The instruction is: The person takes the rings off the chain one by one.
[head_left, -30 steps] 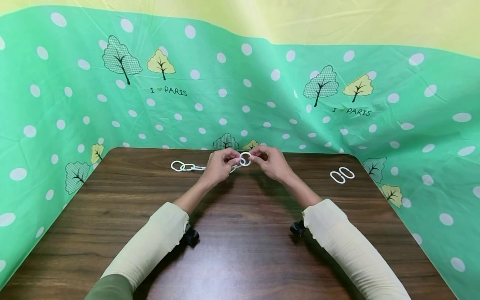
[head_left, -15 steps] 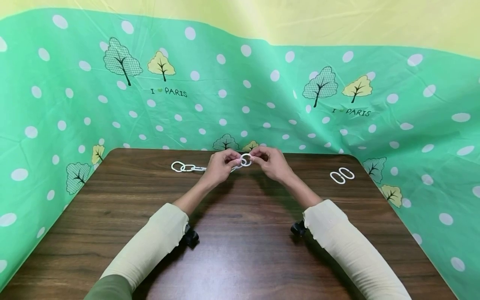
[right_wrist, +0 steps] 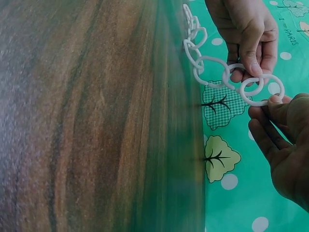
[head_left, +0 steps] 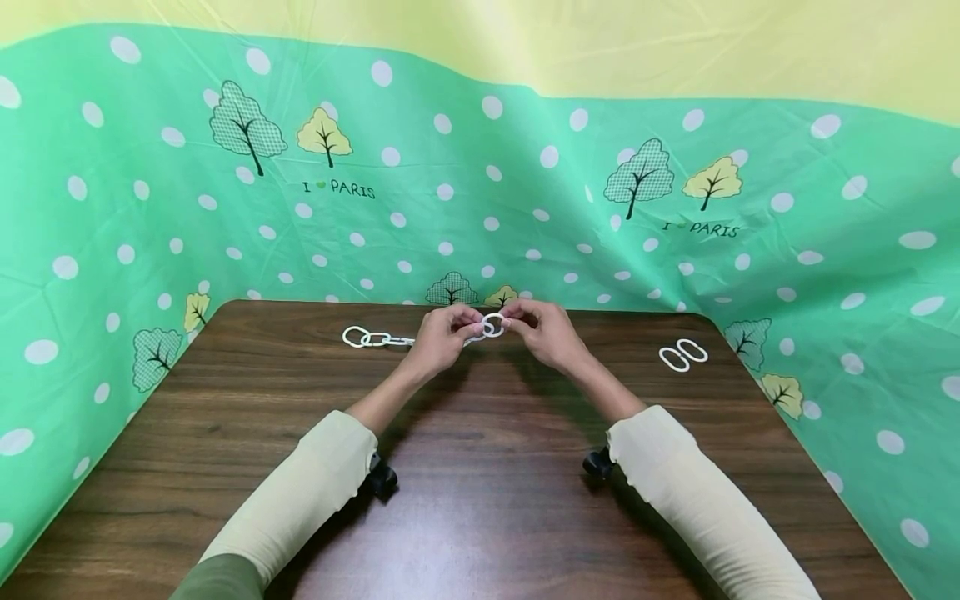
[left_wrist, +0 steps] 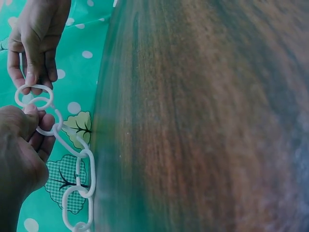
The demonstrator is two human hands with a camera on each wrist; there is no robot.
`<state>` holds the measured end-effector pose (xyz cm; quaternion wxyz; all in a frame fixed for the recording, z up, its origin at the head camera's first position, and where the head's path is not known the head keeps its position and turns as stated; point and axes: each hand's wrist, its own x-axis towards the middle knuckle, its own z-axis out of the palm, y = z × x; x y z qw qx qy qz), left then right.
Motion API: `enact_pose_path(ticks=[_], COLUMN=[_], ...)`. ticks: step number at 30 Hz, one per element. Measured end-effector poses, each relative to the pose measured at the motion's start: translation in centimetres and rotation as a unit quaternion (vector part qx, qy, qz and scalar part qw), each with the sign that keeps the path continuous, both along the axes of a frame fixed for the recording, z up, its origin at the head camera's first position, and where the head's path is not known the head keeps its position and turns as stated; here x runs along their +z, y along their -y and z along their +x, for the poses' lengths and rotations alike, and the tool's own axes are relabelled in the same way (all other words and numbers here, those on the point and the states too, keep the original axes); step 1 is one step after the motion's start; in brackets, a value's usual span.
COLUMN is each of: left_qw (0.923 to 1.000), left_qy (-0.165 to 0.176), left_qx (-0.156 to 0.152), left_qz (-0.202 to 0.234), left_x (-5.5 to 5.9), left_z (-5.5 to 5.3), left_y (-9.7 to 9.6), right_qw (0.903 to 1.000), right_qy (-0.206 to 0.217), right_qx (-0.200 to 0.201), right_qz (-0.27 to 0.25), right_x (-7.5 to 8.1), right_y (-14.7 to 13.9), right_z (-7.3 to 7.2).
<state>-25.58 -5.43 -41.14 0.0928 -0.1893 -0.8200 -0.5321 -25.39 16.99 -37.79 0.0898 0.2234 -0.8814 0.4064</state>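
Near the far edge of the table, my left hand [head_left: 441, 340] pinches a link of a white plastic chain [left_wrist: 91, 169] between thumb and fingers. Facing it, my right hand [head_left: 551, 335] pinches a white oval link [right_wrist: 283, 89] by its outer side. That link overlaps the one in my left fingers, and in the wrist views the two appear looped through each other. From the left hand the rest of the chain trails left along the tabletop, partly hidden behind that hand in the head view.
Two loose white links [head_left: 663, 353] lie side by side on the right of the dark wooden table [head_left: 480, 467]. A green dotted cloth [head_left: 450, 208] with printed trees hangs right behind the far edge. Black wrist mounts [head_left: 382, 479] sit under both sleeves.
The head view has tilted slightly upward, so everything sits a little lower in it. Both hands keep their hold on the links, with almost no other movement.
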Motion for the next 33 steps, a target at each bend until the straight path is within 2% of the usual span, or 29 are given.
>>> enact_pose_path(ticks=[13,27,33], left_qw=[1.0,0.9998,0.9999], left_qy=[0.0,-0.022,-0.011], left_qx=[0.003,0.002,-0.007], left_qz=[0.003,0.001,0.011], left_x=[-0.01,-0.13,-0.12], left_z=[0.01,0.09,0.2], left_y=[-0.11,-0.13,-0.22], right_qw=[0.9999,0.9987,0.9981], right_qy=[-0.016,-0.042,-0.045], right_qx=[-0.003,0.009,0.012], right_qz=[0.005,0.03,0.039], right_x=[0.06,-0.09,0.04], right_y=[-0.14,-0.26,-0.28], right_z=[0.18,0.24,0.32])
